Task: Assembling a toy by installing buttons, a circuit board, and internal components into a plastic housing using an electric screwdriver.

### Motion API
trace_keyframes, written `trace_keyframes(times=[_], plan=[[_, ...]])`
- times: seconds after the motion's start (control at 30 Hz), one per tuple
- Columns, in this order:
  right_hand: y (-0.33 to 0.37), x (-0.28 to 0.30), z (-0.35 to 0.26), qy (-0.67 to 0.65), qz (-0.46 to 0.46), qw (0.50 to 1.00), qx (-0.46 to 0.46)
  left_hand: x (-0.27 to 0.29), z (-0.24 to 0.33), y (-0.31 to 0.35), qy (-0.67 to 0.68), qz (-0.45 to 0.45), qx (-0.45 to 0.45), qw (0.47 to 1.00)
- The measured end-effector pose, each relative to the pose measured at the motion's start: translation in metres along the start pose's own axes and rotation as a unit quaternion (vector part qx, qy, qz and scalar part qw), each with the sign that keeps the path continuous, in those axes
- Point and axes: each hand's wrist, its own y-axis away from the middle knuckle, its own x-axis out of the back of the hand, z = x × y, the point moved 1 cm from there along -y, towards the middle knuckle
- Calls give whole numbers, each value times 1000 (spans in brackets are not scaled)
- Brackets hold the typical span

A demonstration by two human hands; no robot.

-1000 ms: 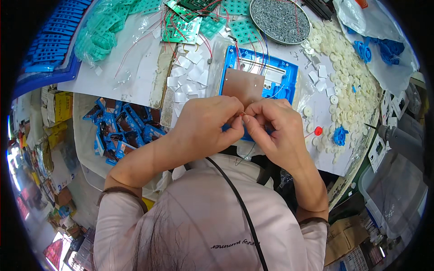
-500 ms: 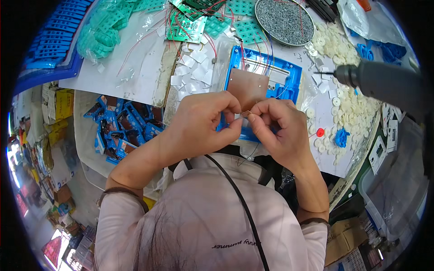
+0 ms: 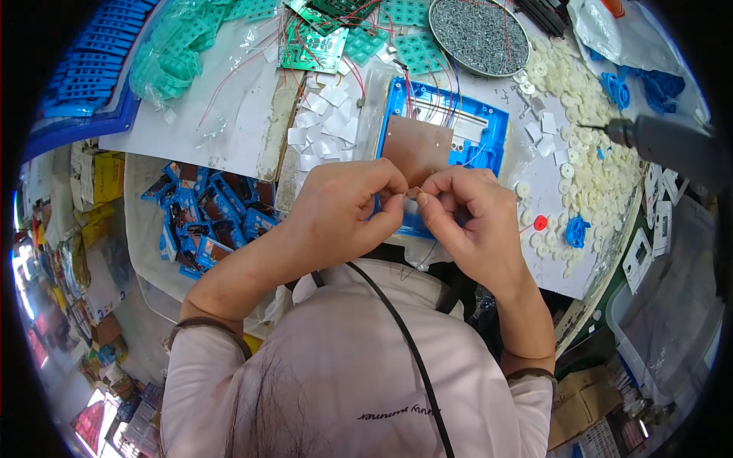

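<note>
My left hand (image 3: 347,202) and my right hand (image 3: 475,217) meet fingertip to fingertip over the near edge of a blue plastic housing (image 3: 495,126). Both pinch a thin wire (image 3: 414,191), whose ends are too small to make out. A fine dark strand (image 3: 422,262) hangs below the right fingers. Just beyond the hands, a brown circuit board (image 3: 416,145) lies on the housing, its copper-coloured face up. Red and dark wires (image 3: 450,99) run from the housing's far side. My fingers cover the housing's near part.
A hanging electric screwdriver (image 3: 664,141) juts in at right above white plastic discs (image 3: 592,175). Beyond lie a round tray of screws (image 3: 500,69) and green circuit boards (image 3: 313,49). White squares (image 3: 324,118) sit left of the housing. A bin (image 3: 145,252) holds blue assemblies (image 3: 210,210).
The hanging screwdriver has swung a little to the right, away from the housing. Both hands keep nearly the same pinch, with only slight finger shifts.
</note>
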Motion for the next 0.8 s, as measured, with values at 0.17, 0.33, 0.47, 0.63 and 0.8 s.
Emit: trace_keyframes(times=[0.17,0.33,0.47,0.63,0.8], plan=[[2,-8,-2,4,72,996,44,-2,0,1,123,-28,64,990],[6,1,-7,-41,26,998,27,-9,-3,4,65,-4,-5,998],[8,0,2,-5,26,998,55,-10,-2,3,-16,20,-106,994],[10,-7,6,74,68,981,166,-4,-4,3,111,-42,94,988],[11,-13,12,121,60,955,264,11,-1,-14,320,-109,285,897]])
